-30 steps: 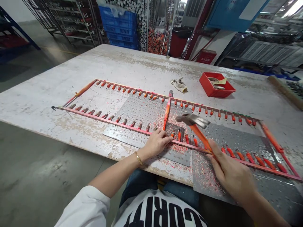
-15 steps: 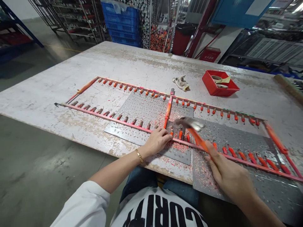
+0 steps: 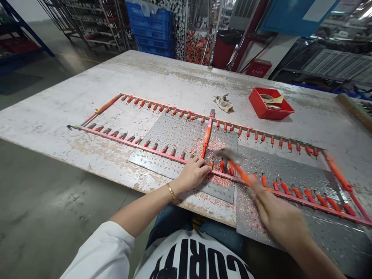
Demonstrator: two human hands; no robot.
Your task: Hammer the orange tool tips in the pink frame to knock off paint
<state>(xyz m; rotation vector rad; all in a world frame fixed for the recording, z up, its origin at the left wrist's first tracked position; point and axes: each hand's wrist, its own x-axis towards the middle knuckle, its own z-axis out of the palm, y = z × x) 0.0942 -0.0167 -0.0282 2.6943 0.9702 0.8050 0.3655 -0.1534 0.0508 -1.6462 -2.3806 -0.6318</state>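
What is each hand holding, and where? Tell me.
The right hand grips an orange-handled hammer by the lower handle, though blur hides the exact hold. The left hand rests on a pink rack bar, seeming to grip nothing.

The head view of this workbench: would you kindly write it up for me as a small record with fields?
left hand: pressing down on a pink rail, gold bangle at the wrist
left hand point
right hand: gripping an orange-handled hammer, motion-blurred
along the rail: small orange-handled pieces
under the rail: perforated metal sheets, strewn with pink-orange shavings
also on the bench: red tray, crumpled cloth
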